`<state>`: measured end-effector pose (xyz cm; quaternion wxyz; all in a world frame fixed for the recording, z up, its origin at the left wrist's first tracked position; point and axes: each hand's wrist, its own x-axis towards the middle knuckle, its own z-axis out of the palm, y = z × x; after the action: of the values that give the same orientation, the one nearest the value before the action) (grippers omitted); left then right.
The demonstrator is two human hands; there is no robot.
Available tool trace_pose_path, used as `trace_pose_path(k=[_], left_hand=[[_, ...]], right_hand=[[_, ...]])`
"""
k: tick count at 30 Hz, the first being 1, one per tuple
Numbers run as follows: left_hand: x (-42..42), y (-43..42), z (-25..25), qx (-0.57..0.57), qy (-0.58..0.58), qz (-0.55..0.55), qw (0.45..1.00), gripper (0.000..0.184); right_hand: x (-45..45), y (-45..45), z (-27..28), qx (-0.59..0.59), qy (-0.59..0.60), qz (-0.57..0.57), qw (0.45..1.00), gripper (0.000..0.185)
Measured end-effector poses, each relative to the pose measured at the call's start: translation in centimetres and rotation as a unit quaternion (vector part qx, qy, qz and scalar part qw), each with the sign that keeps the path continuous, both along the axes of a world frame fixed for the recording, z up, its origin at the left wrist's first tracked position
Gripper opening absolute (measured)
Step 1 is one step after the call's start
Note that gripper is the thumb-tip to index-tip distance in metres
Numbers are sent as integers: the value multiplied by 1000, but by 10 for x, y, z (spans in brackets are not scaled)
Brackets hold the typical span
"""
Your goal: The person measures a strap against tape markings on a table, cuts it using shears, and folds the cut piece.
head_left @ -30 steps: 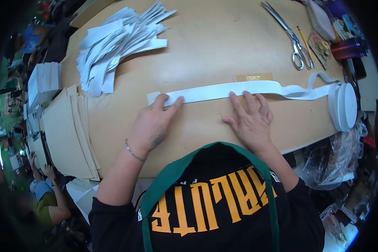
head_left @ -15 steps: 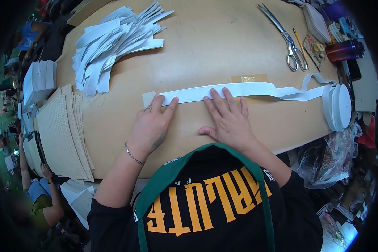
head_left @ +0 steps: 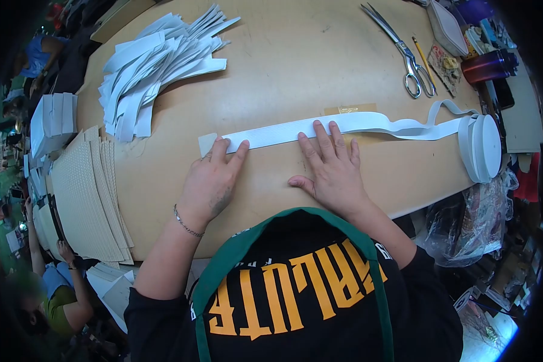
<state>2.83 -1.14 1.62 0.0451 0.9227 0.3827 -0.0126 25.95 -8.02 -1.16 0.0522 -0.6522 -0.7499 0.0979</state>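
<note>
A white elastic band (head_left: 271, 134) lies flat across the wooden table and runs right to a white spool (head_left: 481, 148) at the table's edge. The fingertips of my left hand (head_left: 211, 181) rest on the band's left end, beside a pale tape piece (head_left: 206, 143). My right hand (head_left: 335, 172) lies with fingers spread, its fingertips on the middle of the band and the thumb out to the left. Behind the band, a strip of brown tape (head_left: 365, 109) is stuck to the table.
Cut white strips (head_left: 157, 66) are piled at the back left. Textured beige sheets (head_left: 87, 193) lie along the left edge. Large scissors (head_left: 404, 51), a pencil (head_left: 423, 57) and a dark bottle (head_left: 489, 66) are at the back right. Another person (head_left: 69, 301) is at the lower left.
Over the past second my right hand has slid left along the band, closer to my left hand. My left hand stays at the band's end. The whole view has shifted slightly.
</note>
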Motion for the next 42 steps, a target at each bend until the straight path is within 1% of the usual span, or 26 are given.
trace_pose_path(k=[6, 9, 12, 15, 18, 21, 24, 27, 30, 33, 36, 39, 42], left_hand=[[0, 0, -1, 16, -6, -5, 1000, 47], [0, 0, -2, 14, -12, -7, 1000, 47], [0, 0, 0, 14, -7, -7, 1000, 46], [0, 0, -1, 12, -17, -1, 1000, 46], [-1, 0, -1, 14, -16, -3, 1000, 45], [-3, 0, -4, 20, -19, -3, 1000, 46], [-2, -1, -4, 14, -19, -2, 1000, 46], [-1, -2, -3, 17, -10, -1, 1000, 46], [1, -2, 1, 13, 1, -6, 1000, 44], [-1, -1, -5, 36, -22, -7, 999, 47], [0, -1, -3, 13, -31, -2, 999, 47], [-2, 0, -7, 27, -42, -10, 999, 46], [-2, -1, -7, 31, -41, -9, 999, 45]], right_hand=[[1, -7, -6, 27, -11, -12, 1000, 75], [0, -7, -6, 47, -1, -17, 999, 69], [3, -6, -8, 95, 4, 2, 995, 51], [17, 5, -8, 176, 3, 21, 984, 36], [27, 19, -7, 199, 14, 72, 977, 29], [34, 25, -9, 212, 13, 77, 974, 26], [33, 24, -12, 215, 21, 73, 974, 26], [31, 21, -16, 216, 15, 65, 974, 30], [21, 19, -8, 176, -21, 43, 983, 36], [-6, 18, 7, 185, -38, 59, 980, 42], [-37, 26, -3, 149, 49, 169, 973, 44], [-44, 27, -10, 113, 32, 176, 977, 45], [-15, 18, -11, 116, 17, 135, 984, 43]])
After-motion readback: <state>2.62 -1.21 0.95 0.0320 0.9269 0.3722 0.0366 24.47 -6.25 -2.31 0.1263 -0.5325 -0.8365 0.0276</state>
